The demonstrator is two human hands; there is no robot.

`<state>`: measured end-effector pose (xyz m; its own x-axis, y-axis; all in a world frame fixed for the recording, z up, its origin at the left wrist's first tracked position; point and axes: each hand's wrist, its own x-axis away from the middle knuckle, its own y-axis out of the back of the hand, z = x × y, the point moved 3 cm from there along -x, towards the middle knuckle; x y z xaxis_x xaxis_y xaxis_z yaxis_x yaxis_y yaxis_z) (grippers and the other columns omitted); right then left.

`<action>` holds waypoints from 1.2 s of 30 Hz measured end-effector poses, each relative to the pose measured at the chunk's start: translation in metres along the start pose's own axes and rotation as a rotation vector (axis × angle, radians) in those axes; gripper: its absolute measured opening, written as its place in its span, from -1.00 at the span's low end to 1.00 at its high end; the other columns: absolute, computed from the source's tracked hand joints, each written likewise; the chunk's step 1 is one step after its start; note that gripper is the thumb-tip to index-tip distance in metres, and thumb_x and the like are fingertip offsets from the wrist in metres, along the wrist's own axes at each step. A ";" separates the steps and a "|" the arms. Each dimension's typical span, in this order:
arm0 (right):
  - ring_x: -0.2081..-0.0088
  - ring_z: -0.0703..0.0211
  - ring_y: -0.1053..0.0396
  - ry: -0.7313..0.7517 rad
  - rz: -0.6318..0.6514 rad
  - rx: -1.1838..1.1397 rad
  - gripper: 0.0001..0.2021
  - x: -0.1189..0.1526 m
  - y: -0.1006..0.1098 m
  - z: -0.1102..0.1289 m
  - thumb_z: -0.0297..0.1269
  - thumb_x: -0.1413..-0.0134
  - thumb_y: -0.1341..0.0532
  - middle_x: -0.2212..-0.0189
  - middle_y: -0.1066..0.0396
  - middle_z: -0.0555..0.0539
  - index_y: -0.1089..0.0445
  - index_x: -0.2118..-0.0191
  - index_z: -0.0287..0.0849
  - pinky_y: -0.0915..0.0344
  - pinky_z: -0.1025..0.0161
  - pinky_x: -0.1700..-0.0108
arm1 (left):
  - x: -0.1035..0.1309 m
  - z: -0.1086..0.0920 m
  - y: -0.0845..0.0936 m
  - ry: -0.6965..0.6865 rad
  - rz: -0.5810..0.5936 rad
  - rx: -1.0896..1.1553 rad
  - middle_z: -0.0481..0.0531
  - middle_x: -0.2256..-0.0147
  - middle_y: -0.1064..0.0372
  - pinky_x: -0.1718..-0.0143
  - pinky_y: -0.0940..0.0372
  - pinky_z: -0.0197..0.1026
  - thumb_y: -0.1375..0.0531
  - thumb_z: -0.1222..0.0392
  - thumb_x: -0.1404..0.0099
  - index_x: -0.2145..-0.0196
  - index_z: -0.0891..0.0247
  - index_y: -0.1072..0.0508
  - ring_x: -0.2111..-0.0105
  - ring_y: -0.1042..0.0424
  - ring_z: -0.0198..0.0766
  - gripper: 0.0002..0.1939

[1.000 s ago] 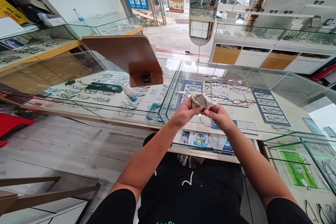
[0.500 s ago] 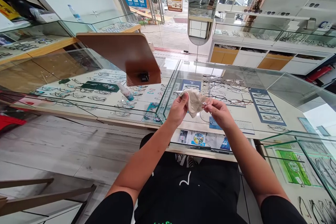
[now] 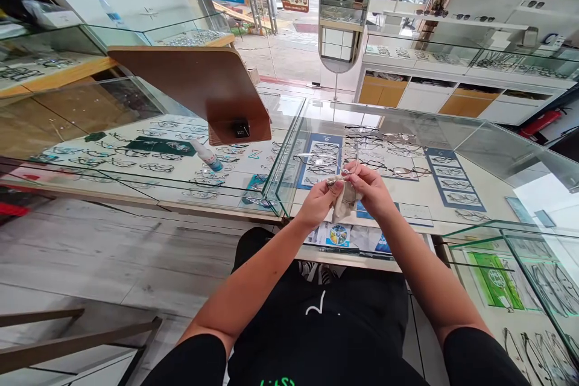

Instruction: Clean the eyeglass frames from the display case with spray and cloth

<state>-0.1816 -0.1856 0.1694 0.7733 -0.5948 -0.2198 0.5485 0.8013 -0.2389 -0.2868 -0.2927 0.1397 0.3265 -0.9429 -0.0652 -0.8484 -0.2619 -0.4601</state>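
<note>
My left hand is closed in a pinch on a beige cloth, which hangs down below the fingers. Close beside it, my right hand grips a pair of thin-rimmed eyeglasses. The cloth lies against the eyeglasses between both hands, and fingers and fabric cover much of the frame. Both hands are above the front part of a glass display case, where rows of spectacle frames lie under the glass.
A brown board-like stand rises from the counter at left, near a small white bottle. Printed leaflets lie below the hands. Another glass case adjoins at right. A tall mirror stands beyond the counter.
My hands have drawn together, with the left moving right and down. The cloth, earlier bunched upward over the eyeglasses, now hangs lower between the fingers. The view has shifted slightly.
</note>
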 end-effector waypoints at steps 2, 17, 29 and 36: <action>0.08 0.06 -0.36 -0.011 -0.014 0.008 -0.61 0.000 0.001 -0.003 0.14 -0.05 -0.54 0.12 -0.39 -0.07 -0.51 0.38 -0.05 -0.35 0.15 0.00 | -0.002 0.000 -0.003 0.010 -0.027 0.064 -0.08 0.51 -0.38 0.49 -0.22 -0.28 -0.52 -0.35 -0.16 0.30 0.30 -0.58 0.56 -0.29 -0.39 -0.40; 0.02 0.02 -0.35 -0.008 0.004 0.023 -0.62 -0.002 0.001 -0.003 0.13 -0.06 -0.54 0.16 -0.38 -0.07 -0.51 0.39 -0.05 -0.37 0.13 -0.05 | 0.001 -0.006 -0.005 0.001 -0.033 0.019 0.01 0.34 -0.58 0.30 -0.42 -0.26 -0.65 -0.09 -0.03 0.19 0.30 -0.60 0.39 -0.52 -0.30 -0.44; -0.05 -0.07 -0.40 0.010 0.021 0.056 -0.65 0.000 -0.001 0.001 0.17 -0.03 -0.54 0.15 -0.45 -0.10 -0.63 0.33 0.01 -0.39 0.03 -0.14 | 0.000 -0.013 -0.001 -0.045 -0.041 0.012 -0.06 0.50 -0.43 0.49 -0.35 -0.24 -0.52 -0.28 -0.20 0.22 0.29 -0.51 0.52 -0.47 -0.28 -0.43; -0.05 -0.09 -0.40 0.058 0.112 0.103 -0.75 0.001 -0.002 0.000 0.12 -0.15 -0.50 0.14 -0.52 -0.11 -0.68 0.26 0.07 -0.37 -0.06 -0.21 | 0.001 -0.012 0.003 -0.045 -0.094 0.051 -0.14 0.55 -0.38 0.55 -0.27 -0.31 -0.58 -0.23 -0.13 0.23 0.25 -0.47 0.61 -0.38 -0.37 -0.42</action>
<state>-0.1822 -0.1881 0.1694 0.8135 -0.5018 -0.2940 0.4921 0.8633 -0.1120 -0.2944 -0.2965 0.1484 0.4227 -0.9044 -0.0586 -0.7914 -0.3369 -0.5101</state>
